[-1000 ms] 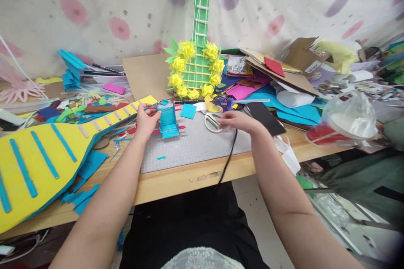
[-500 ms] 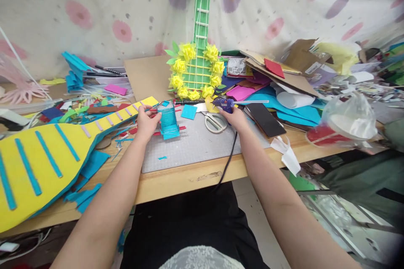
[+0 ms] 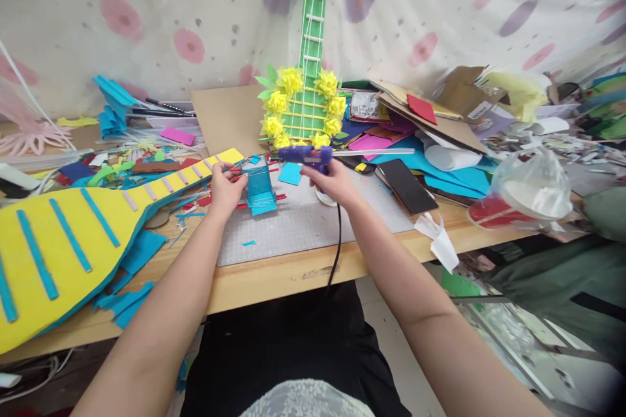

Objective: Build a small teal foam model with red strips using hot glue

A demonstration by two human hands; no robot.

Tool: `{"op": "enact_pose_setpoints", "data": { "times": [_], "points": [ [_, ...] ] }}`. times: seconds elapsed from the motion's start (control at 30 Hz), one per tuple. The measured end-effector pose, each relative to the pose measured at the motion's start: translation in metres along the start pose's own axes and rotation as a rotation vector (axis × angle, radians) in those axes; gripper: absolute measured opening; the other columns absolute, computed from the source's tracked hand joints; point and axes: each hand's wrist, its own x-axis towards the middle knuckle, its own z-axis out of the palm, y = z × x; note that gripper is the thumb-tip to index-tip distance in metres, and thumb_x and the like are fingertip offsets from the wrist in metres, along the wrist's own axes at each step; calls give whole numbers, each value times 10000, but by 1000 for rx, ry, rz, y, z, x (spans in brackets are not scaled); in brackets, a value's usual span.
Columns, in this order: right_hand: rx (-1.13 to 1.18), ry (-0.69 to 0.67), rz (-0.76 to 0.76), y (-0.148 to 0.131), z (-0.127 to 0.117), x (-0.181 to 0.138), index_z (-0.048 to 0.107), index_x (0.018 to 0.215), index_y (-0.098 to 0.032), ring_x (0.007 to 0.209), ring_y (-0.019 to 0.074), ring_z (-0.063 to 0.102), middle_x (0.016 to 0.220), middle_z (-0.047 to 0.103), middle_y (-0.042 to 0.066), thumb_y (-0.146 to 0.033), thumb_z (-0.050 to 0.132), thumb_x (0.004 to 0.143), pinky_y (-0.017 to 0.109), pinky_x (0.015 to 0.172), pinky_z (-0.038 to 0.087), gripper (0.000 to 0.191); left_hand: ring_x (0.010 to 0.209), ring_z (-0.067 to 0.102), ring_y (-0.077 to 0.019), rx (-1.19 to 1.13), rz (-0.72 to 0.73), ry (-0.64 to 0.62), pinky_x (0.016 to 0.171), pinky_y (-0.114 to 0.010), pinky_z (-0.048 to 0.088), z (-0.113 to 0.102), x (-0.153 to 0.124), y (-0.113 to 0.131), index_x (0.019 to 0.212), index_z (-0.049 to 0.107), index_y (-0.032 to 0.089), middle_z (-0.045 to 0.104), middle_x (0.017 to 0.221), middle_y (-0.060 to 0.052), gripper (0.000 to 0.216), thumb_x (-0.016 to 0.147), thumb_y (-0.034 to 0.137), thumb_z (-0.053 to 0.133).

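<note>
Cluttered with paper scraps, a wooden table (image 3: 274,280) stands against a flowered cloth (image 3: 147,19). On a grey mat (image 3: 303,228) at its near middle, the person's left hand (image 3: 225,186) rests against the left side of a small blue box (image 3: 259,186), its fingertips pinched on a thin red stick (image 3: 236,171) at the box's wall. The right hand (image 3: 332,182), just right of the box and apart from the left, is clamped around a purple glue gun (image 3: 306,155) held above the mat, nozzle pointing left over the box. A black cord (image 3: 337,241) drops from the gun over the table's near edge. A blue square (image 3: 292,173) lies between box and gun. Further right, a black phone (image 3: 403,177) lies flat, and a clear bag (image 3: 531,186) sits near the right end. A yellow guitar (image 3: 73,234) with blue stripes fills the left. A green guitar (image 3: 306,104) ringed with yellow flowers leans upright at the far middle, beside a brown board (image 3: 227,117).
</note>
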Motion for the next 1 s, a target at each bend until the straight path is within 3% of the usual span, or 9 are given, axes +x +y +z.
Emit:
{"op": "enact_pose_setpoints", "data": {
  "times": [0.1,0.23,1.0],
  "points": [
    [-137,-39,-34,-9,24,-1,672,838,-171,641,172,604,662,646,37,-503,638,708,283,586,463,358,504,541,-65,-3,12,-6,445,-172,444,-1,0,-1,876,368,223,573,689,61,411,585,156,650],
    [-216,-12,-45,-9,37,1,676,886,-189,792,218,628,813,683,55,-478,636,729,314,682,458,331,512,551,-75,16,20,-10,456,-186,454,-1,-2,-1,887,370,224,576,704,53,410,595,155,649],
    [-294,-43,-98,-5,48,2,673,857,-182,745,204,610,782,668,52,-465,620,756,295,669,441,305,472,549,-63,87,41,22,448,-178,454,0,-1,-2,891,352,228,574,698,62,427,608,134,657]
  ]
}}
